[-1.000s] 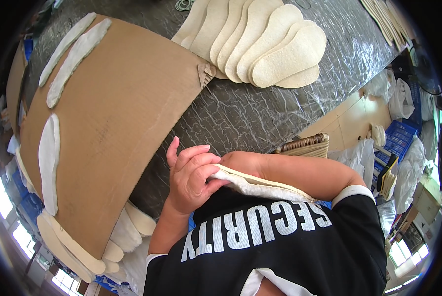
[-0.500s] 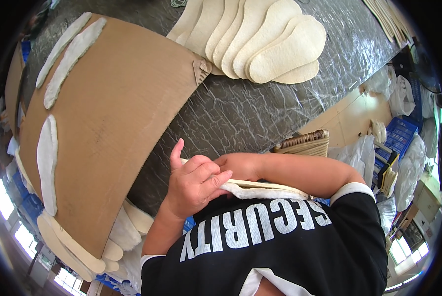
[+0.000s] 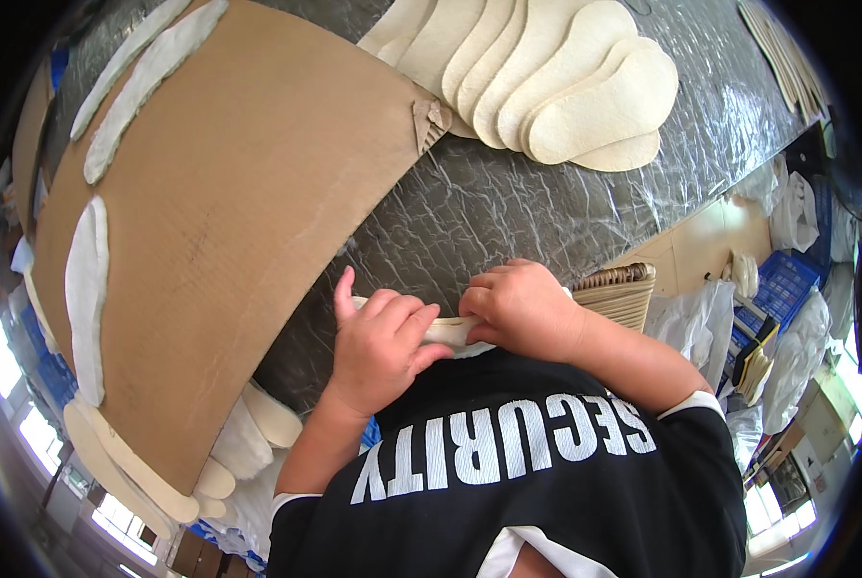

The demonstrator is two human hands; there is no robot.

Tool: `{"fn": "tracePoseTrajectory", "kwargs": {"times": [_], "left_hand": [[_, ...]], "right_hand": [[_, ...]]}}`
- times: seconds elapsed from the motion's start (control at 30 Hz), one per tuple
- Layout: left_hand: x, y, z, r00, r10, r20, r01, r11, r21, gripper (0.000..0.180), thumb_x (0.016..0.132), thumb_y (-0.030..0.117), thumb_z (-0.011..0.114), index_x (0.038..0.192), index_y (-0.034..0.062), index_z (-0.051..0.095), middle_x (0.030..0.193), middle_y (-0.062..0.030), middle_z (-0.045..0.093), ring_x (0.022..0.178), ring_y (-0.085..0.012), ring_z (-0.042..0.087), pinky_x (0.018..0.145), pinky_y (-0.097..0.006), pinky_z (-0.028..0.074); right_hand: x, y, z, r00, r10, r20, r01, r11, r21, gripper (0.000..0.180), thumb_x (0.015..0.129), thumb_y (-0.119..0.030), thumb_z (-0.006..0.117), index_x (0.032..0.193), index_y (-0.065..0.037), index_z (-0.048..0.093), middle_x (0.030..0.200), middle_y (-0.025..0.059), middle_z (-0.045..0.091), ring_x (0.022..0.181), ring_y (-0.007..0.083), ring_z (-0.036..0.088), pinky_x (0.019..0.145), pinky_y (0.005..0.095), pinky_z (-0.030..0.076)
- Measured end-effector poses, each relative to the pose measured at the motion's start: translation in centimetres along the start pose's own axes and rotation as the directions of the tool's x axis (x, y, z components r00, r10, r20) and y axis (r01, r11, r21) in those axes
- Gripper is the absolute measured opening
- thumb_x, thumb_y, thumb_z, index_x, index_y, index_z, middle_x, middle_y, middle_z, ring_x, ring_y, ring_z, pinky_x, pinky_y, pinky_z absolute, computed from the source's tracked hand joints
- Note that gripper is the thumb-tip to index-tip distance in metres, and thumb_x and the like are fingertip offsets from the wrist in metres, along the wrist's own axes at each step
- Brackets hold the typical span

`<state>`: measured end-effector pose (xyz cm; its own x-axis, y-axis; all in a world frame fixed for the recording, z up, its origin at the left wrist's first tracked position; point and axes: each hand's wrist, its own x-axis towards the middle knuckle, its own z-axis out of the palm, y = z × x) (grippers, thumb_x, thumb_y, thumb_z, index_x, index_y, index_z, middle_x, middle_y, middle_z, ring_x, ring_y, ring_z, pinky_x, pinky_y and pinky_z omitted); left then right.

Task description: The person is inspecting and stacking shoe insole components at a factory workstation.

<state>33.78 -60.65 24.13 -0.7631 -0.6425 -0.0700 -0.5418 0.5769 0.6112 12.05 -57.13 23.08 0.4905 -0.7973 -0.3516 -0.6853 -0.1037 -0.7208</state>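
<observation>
Close in front of my chest, a cream insole (image 3: 447, 330) with white fleece along its lower edge is held between both hands, seen nearly edge-on. My left hand (image 3: 383, 337) is closed on its left part, with one finger sticking up. The fingers of my right hand (image 3: 522, 308) pinch it a little farther right, thumb below. Both hands hide much of its length. Beyond them, several cream insoles (image 3: 600, 106) lie fanned out in an overlapping row on the dark, plastic-covered table (image 3: 392, 226).
A large brown cardboard sheet (image 3: 229, 173) covers the left side, with white fleece pieces (image 3: 86, 299) on it. More insoles (image 3: 123, 458) stick out below its near edge. To the right are a woven wicker piece (image 3: 616, 294), a blue crate (image 3: 778, 289) and plastic bags (image 3: 799, 332).
My right hand has come out from behind my left and now grips the insole to its right. The insole's long end no longer shows across my chest. The view has shifted slightly.
</observation>
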Motion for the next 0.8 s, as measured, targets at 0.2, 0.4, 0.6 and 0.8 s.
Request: {"fn": "tracePoseTrajectory", "kwargs": {"times": [0.2,0.4,0.6,0.8], "left_hand": [[0.4,-0.1,1.2,0.994,-0.012,0.105,0.017,0.998,-0.055,0.033,0.063,0.020,0.078,0.091,0.0091,0.065,0.082,-0.0004,0.059,0.081,-0.0196,0.058,0.105,-0.062,0.023],[0.7,-1.1,2.0,0.997,0.027,0.073,-0.021,0.997,-0.074,0.027,0.067,0.020,0.076,0.088,0.0104,0.062,0.082,0.0009,0.059,0.082,-0.0171,0.058,0.107,-0.060,0.023],[0.1,-1.3,0.7,0.996,-0.074,0.041,0.078,0.992,-0.100,0.030,0.064,0.012,0.075,0.092,0.0088,0.063,0.084,-0.0013,0.063,0.081,-0.0208,0.061,0.106,-0.058,0.024],[-0.9,-2.8,-1.3,0.998,-0.060,0.022,0.061,0.997,-0.040,0.036,0.062,0.018,0.077,0.095,0.0109,0.063,0.088,-0.0010,0.065,0.084,-0.0208,0.061,0.104,-0.058,0.025]], "right_hand": [[0.1,0.4,0.8,0.996,-0.039,-0.084,0.038,0.999,-0.010,0.027,0.067,-0.026,0.076,0.084,-0.009,0.064,0.078,0.0042,0.062,0.078,0.0256,0.063,0.071,0.0375,0.047],[1.0,0.0,1.4,0.993,-0.074,-0.088,0.062,0.989,-0.130,0.023,0.069,-0.029,0.072,0.075,-0.010,0.060,0.079,0.0034,0.062,0.078,0.0207,0.063,0.070,0.0333,0.046],[0.8,0.1,1.3,0.961,-0.219,-0.167,0.182,0.960,-0.212,0.012,0.070,-0.021,0.062,0.071,-0.010,0.057,0.072,0.0018,0.057,0.072,0.0189,0.059,0.066,0.0321,0.043],[-0.2,-0.4,0.6,0.931,-0.269,-0.246,0.210,0.948,-0.241,0.009,0.068,-0.018,0.059,0.068,-0.010,0.055,0.070,0.0013,0.054,0.069,0.0173,0.056,0.066,0.0317,0.042]]}}
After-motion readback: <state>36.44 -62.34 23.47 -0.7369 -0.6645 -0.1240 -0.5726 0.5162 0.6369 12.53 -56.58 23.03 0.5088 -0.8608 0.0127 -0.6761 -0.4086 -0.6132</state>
